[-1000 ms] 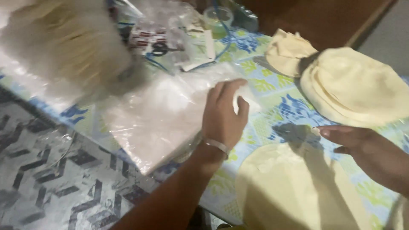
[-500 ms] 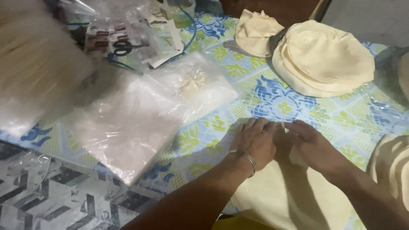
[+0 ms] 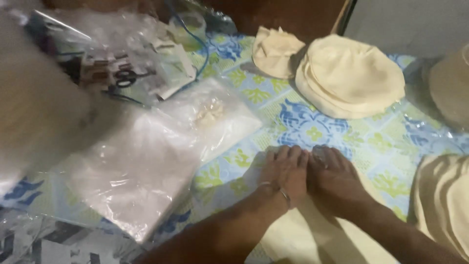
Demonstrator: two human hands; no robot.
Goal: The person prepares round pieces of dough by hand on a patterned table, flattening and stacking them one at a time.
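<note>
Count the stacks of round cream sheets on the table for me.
4 stacks: one at the top centre, one cut off at the top right edge, one at the lower right edge, and one under both hands. A crumpled piece lies apart; more may sit out of view.

Left hand [image 3: 283, 172] and right hand [image 3: 337, 177] lie flat (side by side, touching)

Home food-prep table: floral oilcloth [image 3: 312, 127], stacked dough rounds [image 3: 351, 73].

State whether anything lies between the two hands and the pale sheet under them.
Nothing visible does. The left hand and right hand rest side by side, directly on the far edge of the pale sheet. The plastic bags lie clear to the left.
</note>
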